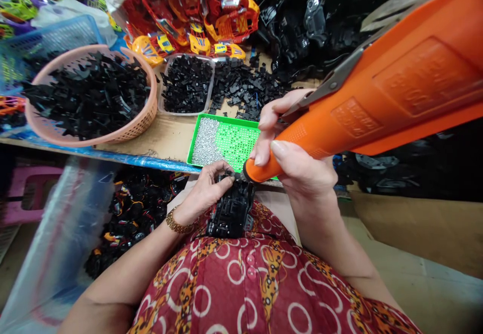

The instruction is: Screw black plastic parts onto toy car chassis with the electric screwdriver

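My right hand (294, 158) is wrapped round the nose of a big orange electric screwdriver (381, 92) that slants down from the upper right, its tip touching a black plastic toy-car chassis (231, 208). That chassis rests on my lap against the red patterned dress. My left hand (206, 190), with a gold bracelet at the wrist, pinches the chassis's upper left edge right beside the driver tip. Just beyond the hands lies a green tray (234, 140) with a heap of small silver screws on its left side.
A pink basket (132, 128) of black parts stands on the bench at the left, with a clear tub (186, 85) and loose black pieces (249, 87) behind the tray. Red and yellow car shells (211, 22) pile at the back. More assembled parts (132, 213) fill a bag below the bench.
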Demonstrator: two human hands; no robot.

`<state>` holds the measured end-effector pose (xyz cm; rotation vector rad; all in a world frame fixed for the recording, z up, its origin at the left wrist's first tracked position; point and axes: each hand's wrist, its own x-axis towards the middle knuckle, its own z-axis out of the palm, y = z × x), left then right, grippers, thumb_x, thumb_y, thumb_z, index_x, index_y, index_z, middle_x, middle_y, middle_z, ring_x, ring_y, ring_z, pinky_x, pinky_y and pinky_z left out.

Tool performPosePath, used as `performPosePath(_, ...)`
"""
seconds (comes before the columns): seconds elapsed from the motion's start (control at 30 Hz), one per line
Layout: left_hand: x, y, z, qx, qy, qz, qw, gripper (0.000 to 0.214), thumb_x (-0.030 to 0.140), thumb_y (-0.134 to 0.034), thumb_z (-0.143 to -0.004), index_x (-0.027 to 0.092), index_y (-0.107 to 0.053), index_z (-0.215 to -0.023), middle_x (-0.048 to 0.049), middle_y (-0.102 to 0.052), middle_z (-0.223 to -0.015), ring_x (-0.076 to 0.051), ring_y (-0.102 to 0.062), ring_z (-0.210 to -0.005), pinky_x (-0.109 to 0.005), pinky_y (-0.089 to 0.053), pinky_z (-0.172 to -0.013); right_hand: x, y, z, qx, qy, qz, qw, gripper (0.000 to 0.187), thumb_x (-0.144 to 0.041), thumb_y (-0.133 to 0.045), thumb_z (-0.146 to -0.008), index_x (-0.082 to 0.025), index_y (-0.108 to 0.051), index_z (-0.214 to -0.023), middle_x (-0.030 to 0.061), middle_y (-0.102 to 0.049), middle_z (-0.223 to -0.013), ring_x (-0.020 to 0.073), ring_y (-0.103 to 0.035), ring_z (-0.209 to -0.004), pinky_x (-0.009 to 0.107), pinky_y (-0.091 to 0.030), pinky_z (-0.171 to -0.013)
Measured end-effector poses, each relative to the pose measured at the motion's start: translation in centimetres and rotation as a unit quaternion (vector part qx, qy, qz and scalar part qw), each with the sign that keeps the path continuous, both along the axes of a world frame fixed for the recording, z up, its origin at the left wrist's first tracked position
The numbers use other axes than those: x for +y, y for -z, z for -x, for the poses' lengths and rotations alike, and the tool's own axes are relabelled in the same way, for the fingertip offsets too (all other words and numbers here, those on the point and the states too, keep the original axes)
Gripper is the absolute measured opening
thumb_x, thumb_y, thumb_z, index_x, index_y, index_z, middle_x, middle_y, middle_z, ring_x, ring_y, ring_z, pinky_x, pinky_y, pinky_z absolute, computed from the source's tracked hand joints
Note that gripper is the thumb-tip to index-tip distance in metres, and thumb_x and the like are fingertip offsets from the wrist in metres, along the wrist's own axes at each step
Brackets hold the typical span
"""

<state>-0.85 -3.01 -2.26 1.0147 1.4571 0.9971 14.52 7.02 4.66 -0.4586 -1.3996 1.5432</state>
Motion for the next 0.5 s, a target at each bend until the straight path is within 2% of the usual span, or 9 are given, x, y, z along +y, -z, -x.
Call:
performPosePath(0.1, 0.12, -0.05, -0.06, 0.005, 0.011, -0.005, 1.0, 0.011, 0.031, -0.068, -0.084, 0.022, -0.071, -0.09, -0.0046, -0.072, -0.094, -0.026, -0.062, -0.099, -0.043, -0.049, -0.099, -0.02, 0.14, 0.04, -0.024, 0.018, 0.002, 1.0, 0.047, -0.055, -0.083, -0.077, -0.037, -0.059, -0.114, 0.0006, -0.068, -0.103, 0.0165, -0.065, -0.061, 0.038, -0.063, -0.057)
performPosePath(0.27, 0.3, 0.12, -0.23, 0.013, 0.011, -0.011, 1.0, 0.008, 0.029, -0.067, -0.083, 0.022, -0.067, -0.084, -0.0029, -0.069, -0.088, -0.024, -0.061, -0.095, -0.041, -0.049, -0.098, -0.1, 0.15, -0.08, -0.033, 0.027, -0.042, 0.998, 0.039, -0.052, -0.08, -0.081, -0.036, -0.061, -0.111, 0.0006, -0.067, -0.101, 0.018, -0.066, -0.067, 0.036, -0.062, -0.059)
performPosePath(0.37, 0.39, 0.05, -0.33, 0.013, 0.012, -0.008, 1.0, 0.007, 0.028, -0.064, -0.082, 0.021, -0.064, -0.082, -0.0013, -0.065, -0.084, -0.023, -0.06, -0.092, -0.04, -0.048, -0.095, -0.03, 0.22, -0.16, -0.066, 0.037, -0.063, 0.995, 0.039, -0.057, -0.075, -0.084, -0.034, -0.06, -0.112, 0.0018, -0.066, -0.101, 0.0194, -0.067, -0.069, 0.037, -0.062, -0.06)
performPosePath(0.5, 0.59, -0.27, -0.46, 0.032, 0.012, -0.002, 0.999, 0.009, 0.029, -0.062, -0.079, 0.021, -0.058, -0.077, 0.0003, -0.058, -0.079, -0.02, -0.052, -0.082, -0.036, -0.044, -0.081, -0.21, -0.29, -0.12, -0.075, 0.027, -0.094, 0.992, 0.035, -0.052, -0.071, -0.085, -0.035, -0.055, -0.112, 0.0002, -0.066, -0.099, 0.0212, -0.069, -0.07, 0.04, -0.064, -0.06)
